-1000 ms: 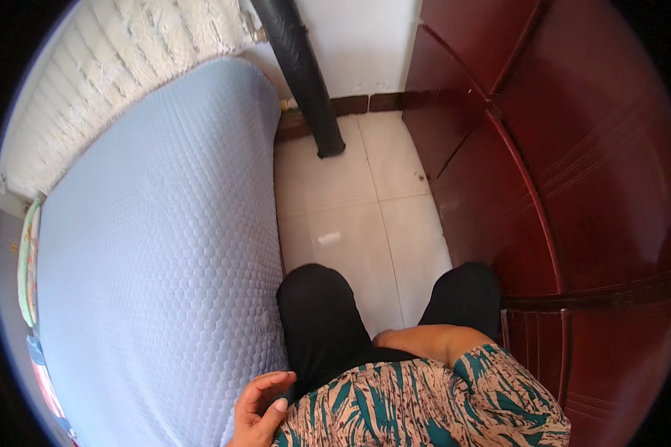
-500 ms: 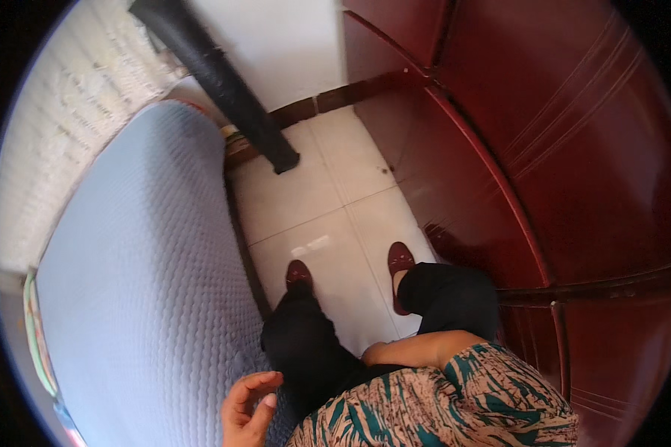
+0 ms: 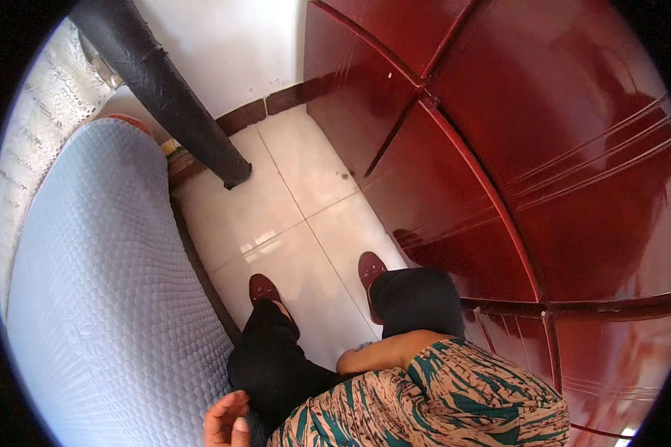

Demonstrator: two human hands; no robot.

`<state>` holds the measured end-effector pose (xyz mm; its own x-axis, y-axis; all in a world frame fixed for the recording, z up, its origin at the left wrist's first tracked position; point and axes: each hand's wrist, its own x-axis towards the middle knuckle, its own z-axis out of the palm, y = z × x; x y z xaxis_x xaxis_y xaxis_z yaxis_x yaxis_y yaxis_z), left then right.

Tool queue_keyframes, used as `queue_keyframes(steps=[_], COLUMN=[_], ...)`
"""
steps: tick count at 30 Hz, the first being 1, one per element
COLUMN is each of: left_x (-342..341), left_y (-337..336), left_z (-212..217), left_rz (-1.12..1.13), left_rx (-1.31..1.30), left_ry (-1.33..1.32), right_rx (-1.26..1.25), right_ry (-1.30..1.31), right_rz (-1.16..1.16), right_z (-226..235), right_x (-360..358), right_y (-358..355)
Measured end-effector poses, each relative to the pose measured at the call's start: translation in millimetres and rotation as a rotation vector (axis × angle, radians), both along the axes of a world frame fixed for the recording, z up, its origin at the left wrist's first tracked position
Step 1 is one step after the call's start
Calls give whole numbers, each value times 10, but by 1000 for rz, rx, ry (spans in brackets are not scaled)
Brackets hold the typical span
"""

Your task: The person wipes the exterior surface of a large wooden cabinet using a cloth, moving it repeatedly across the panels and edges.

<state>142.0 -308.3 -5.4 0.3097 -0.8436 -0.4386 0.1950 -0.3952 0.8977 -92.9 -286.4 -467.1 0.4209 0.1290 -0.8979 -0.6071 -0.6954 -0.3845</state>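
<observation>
A narrow strip of glossy white tiled floor (image 3: 276,216) runs up the middle of the frame, between a dark red polished wooden wardrobe (image 3: 529,149) that fills the whole right side and a pale blue quilted mattress (image 3: 97,298) that takes up the left. A white wall (image 3: 231,52) with a dark skirting closes the top centre, and a thick black pipe (image 3: 164,89) slants down from the upper left to meet the floor beside the mattress's far end. A white lace cloth (image 3: 37,141) lies along the mattress's outer edge at far left. At lower centre a person in black trousers (image 3: 276,365) and a patterned teal and tan top (image 3: 417,402) stands on the tiles in dark red shoes (image 3: 370,270). The left hand (image 3: 227,421), at the bottom edge, is loosely curled with the thumb up, empty, just beside the mattress edge. The right hand is hidden against the body, only a bare forearm (image 3: 384,352) showing; its grip cannot be told.
</observation>
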Motion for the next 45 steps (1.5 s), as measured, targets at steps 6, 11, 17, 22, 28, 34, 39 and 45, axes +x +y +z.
queue_keyframes(steps=[6,11,17,22,28,34,39,45], left_x=[-22,-111,-298,-818,-1467,-1887,-1882,-2127], left_y=[17,-4,-19,-376,-1101,-1293,-1936,-2804], left_z=[25,33,-126,-184,-263,-826,-966,-1183], left_rz=[-52,-55,-282,-475,-597,-386,-127,-62], left_rx=[-63,-151,-182,-246,41,18,-68,-255], left_ry=[-16,-178,-216,-108,597,693,436,177], right_rx=[-146,-414,-36,387,362,-95,-663,-485], right_ry=[-225,-268,-871,-1083,-1281,-1236,-1144,-980], right_rz=[99,-346,-1479,-1880,-1965,-1764,-1648,-1350], right_z=[1488,2165,3586,4183,4147,3917,3593,3453], right_x=[445,435,-353,-774,-992,-1224,-1299,-1086], right_y=[-896,-1556,-1984,-1731,-1621,-1849,-2013,-2048])
